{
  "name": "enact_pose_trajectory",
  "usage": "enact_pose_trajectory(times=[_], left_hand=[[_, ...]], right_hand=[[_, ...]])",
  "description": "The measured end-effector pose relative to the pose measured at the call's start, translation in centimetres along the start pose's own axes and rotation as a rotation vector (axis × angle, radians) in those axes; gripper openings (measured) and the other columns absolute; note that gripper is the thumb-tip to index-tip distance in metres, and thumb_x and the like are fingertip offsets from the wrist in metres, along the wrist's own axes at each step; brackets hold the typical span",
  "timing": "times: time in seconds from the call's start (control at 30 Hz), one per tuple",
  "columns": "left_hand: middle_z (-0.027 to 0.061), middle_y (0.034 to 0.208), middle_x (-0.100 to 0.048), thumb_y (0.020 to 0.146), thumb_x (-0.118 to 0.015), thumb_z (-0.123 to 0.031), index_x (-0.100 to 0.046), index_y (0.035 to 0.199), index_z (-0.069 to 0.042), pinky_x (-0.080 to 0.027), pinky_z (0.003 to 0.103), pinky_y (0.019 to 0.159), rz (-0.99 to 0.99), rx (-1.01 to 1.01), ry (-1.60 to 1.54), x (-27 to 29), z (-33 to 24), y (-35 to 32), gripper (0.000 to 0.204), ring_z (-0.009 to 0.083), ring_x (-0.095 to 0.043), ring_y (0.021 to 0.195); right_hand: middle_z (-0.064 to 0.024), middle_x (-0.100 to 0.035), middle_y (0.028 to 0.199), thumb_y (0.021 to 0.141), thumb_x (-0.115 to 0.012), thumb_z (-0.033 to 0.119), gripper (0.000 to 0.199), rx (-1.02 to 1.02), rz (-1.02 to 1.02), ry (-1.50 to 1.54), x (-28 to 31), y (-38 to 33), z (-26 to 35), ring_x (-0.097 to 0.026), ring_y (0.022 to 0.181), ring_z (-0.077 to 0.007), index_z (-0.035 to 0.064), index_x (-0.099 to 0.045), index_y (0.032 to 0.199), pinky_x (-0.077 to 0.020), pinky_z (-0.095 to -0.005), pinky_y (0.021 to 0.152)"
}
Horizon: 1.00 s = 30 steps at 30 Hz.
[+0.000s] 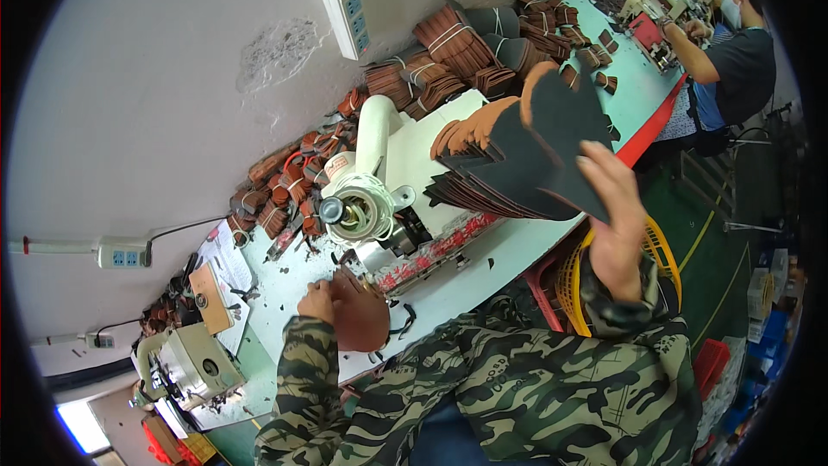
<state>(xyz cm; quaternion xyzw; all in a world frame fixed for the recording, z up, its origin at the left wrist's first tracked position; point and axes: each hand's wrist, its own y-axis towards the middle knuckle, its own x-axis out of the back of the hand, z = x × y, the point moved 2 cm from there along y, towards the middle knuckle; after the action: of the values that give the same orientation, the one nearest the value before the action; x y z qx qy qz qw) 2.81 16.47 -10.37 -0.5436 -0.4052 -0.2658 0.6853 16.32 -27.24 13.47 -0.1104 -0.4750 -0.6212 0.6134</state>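
My left hand (317, 300) is closed on the edge of a brown leather piece (362, 321), beside the working end of a cream-coloured machine (373, 134) on the table. My right hand (617, 229) is raised to the right, its fingers along the edge of a large dark leather piece (561, 142); its thumb is hidden. That piece lies over or just above a fanned stack of cut leather pieces (474, 177), dark on one face and tan at the edges. The stack rests on the machine's body.
Tied bundles of brown leather pieces (453, 39) line the wall. A yellow basket (662, 250) stands below my right arm. Another machine (200, 364) stands at the lower left. A masked co-worker (737, 65) works at the far right. A power strip (345, 15) hangs above.
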Motion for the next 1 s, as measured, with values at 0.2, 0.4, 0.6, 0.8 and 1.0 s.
enact_pose_trajectory(times=[0.2, 0.4, 0.6, 0.8, 1.0], left_hand=[[0.0110, 0.103, -0.060, 0.072, -0.071, -0.024, -0.056, 0.096, -0.011, -0.052, 0.041, 0.067, -0.172, -0.301, -0.159, -1.3, -0.6, -0.6, 0.031, 0.0290, -0.064, 0.083], [0.0131, 0.085, -0.066, 0.083, -0.059, -0.017, -0.063, 0.097, -0.013, -0.051, 0.041, 0.067, 0.091, -0.173, 0.079, 0.4, -3.0, -3.0, 0.015, 0.0299, -0.065, 0.079], [0.0059, 0.061, -0.056, 0.093, -0.053, -0.012, -0.060, 0.091, 0.003, -0.046, 0.027, 0.051, 0.396, -0.743, -0.971, 14.3, -10.6, -8.1, 0.017, 0.0129, -0.057, 0.052], [0.0219, 0.069, -0.062, 0.094, -0.047, -0.018, -0.056, 0.100, -0.002, -0.049, 0.041, 0.051, 0.160, -0.180, -1.020, 12.3, -12.1, -5.8, 0.019, 0.0301, -0.064, 0.055], [0.0269, 0.077, -0.062, 0.093, -0.045, -0.028, -0.058, 0.096, -0.004, -0.045, 0.056, 0.070, -0.116, -0.163, -0.597, 9.6, -12.6, -3.6, 0.027, 0.0467, -0.059, 0.076]], right_hand=[[-0.0156, -0.052, 0.126, 0.072, -0.069, 0.010, 0.044, 0.015, 0.234, -0.181, -3.2, -2.1, -2.9, -0.044, 0.122, -0.0356, 0.0013, -0.058, 0.114, -0.0351, -0.0443, 0.100], [-0.0172, -0.059, 0.119, 0.076, -0.073, 0.018, 0.047, -0.116, 0.540, 0.547, -6.3, -4.4, 2.5, -0.056, 0.109, -0.0327, 0.0006, -0.058, 0.116, -0.0432, -0.0387, 0.093], [-0.0184, -0.062, 0.116, 0.079, -0.071, 0.018, 0.045, -0.171, 0.821, 0.725, -11.7, -8.0, 2.2, -0.062, 0.101, -0.0281, -0.0012, -0.057, 0.118, -0.0470, -0.0359, 0.089], [-0.0090, -0.069, 0.087, 0.085, -0.062, 0.011, 0.023, -0.730, 0.856, 1.008, -16.6, -9.2, 0.7, -0.061, 0.078, -0.0116, -0.0045, -0.063, 0.101, -0.0495, -0.0291, 0.073], [-0.0123, -0.067, 0.079, 0.082, -0.060, 0.011, 0.020, -0.550, 0.742, 0.772, -18.0, -7.4, 1.1, -0.060, 0.070, -0.0142, -0.0055, -0.063, 0.094, -0.0480, -0.0314, 0.066]])
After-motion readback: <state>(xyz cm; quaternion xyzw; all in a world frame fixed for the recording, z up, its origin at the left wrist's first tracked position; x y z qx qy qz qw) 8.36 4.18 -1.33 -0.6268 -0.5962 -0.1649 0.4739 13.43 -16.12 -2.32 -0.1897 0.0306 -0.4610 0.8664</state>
